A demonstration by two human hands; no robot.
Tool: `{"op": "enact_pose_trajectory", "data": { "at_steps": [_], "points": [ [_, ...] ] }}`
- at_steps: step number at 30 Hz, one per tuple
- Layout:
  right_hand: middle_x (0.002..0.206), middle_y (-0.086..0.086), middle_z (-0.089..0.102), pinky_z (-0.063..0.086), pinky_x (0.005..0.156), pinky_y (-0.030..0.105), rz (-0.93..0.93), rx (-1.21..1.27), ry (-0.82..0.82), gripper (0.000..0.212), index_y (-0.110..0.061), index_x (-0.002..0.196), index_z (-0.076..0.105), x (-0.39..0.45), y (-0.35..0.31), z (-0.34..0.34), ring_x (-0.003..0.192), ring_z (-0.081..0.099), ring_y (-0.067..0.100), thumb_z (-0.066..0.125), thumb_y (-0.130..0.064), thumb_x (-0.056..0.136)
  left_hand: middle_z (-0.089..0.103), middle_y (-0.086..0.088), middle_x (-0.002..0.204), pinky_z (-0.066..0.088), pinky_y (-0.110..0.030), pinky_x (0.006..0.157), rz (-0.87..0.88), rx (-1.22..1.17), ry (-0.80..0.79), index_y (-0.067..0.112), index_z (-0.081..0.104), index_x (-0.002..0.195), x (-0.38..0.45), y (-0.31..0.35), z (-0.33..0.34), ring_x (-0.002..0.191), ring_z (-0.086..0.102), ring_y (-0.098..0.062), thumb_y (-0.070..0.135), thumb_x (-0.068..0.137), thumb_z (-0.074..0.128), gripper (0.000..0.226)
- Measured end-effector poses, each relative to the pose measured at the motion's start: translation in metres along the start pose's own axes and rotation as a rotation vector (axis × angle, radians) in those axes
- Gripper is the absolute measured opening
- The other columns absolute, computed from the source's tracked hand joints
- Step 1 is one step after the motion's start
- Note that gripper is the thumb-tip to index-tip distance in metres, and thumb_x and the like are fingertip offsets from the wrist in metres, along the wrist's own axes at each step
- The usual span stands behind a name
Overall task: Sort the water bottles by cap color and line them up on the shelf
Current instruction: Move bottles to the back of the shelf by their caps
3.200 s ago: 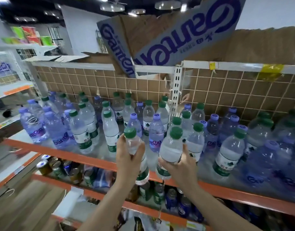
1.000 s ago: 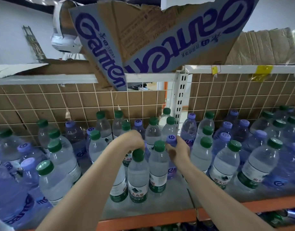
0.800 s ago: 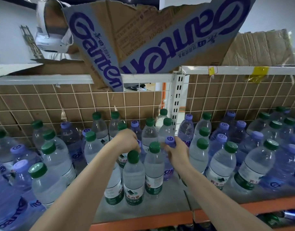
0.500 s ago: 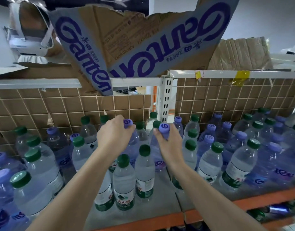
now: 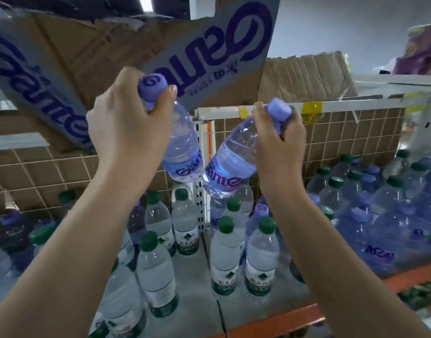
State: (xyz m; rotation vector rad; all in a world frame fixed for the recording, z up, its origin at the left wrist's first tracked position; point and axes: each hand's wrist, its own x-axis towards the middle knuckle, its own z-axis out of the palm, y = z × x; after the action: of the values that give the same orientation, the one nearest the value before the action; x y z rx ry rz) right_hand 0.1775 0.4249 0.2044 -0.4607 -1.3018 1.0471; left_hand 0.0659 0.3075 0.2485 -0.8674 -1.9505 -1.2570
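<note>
Both purple bottles are now lifting clear of the shelf: we're gripping the left bottle in our left hand, the right bottle in our right hand, fingers clenching round each neck.

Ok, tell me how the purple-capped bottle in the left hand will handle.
Probably heavy for its size: the purple-capped bottle looks full. Gripped only near its top by the left hand, it hangs tilted, so it likely swings.

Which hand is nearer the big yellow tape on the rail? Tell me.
Right. The right hand, holding the right bottle, is just lower-left of the yellow tape; the left hand, holding the left bottle, is far to its left.
</note>
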Motion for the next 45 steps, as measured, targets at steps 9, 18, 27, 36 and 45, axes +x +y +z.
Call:
{"op": "enact_pose_trajectory", "data": {
  "at_steps": [9,18,27,36,45],
  "points": [
    [0.076,-0.01,0.051,0.041,0.067,0.015,-0.15,-0.12,-0.08,0.018,-0.018,0.084,0.049,0.144,0.037,-0.093,0.069,0.049,0.0,0.062,-0.028,0.092,0.054,0.006,0.086,0.025,-0.024,0.069,-0.08,-0.085,-0.082,0.016,0.057,0.098,-0.007,0.089,0.135,0.081,0.045,-0.015,0.046,0.09,0.056,0.031],
    [0.084,-0.004,0.057,0.05,0.076,0.03,-0.033,-0.285,-0.232,0.018,-0.015,0.093,0.05,0.238,0.138,-0.157,0.081,0.06,0.018,0.064,-0.026,0.091,0.059,-0.002,0.087,0.029,-0.027,0.065,-0.062,0.0,-0.346,0.01,0.056,0.098,-0.039,0.099,0.254,0.081,0.053,-0.022,0.037,0.09,0.06,0.028],
    [0.112,0.009,0.057,0.041,0.078,0.026,0.135,-0.512,-0.278,0.022,-0.013,0.103,0.05,0.266,0.21,-0.181,0.094,0.054,0.017,0.064,-0.026,0.092,0.061,-0.007,0.079,0.04,-0.033,0.061,-0.218,0.016,-0.624,0.005,0.054,0.085,-0.062,0.072,0.307,0.078,0.059,-0.028,0.035,0.087,0.066,0.032],
    [0.099,0.009,0.062,0.055,0.076,0.038,0.48,-1.126,-0.578,0.04,-0.012,0.111,0.06,0.259,0.237,-0.202,0.088,0.062,0.027,0.074,-0.035,0.081,0.056,-0.005,0.071,0.032,-0.028,0.049,-0.28,0.302,-0.94,0.006,0.059,0.079,-0.068,0.07,0.327,0.064,0.052,-0.02,0.032,0.08,0.073,0.03],
    [0.092,0.012,0.059,0.051,0.069,0.031,0.55,-1.44,-0.81,0.021,-0.003,0.111,0.06,0.258,0.241,-0.203,0.088,0.061,0.026,0.058,-0.012,0.091,0.056,-0.006,0.083,0.035,-0.024,0.051,-0.219,0.451,-1.244,0.003,0.061,0.103,-0.07,0.065,0.338,0.075,0.053,-0.02,0.027,0.085,0.07,0.031]
  ]
}}
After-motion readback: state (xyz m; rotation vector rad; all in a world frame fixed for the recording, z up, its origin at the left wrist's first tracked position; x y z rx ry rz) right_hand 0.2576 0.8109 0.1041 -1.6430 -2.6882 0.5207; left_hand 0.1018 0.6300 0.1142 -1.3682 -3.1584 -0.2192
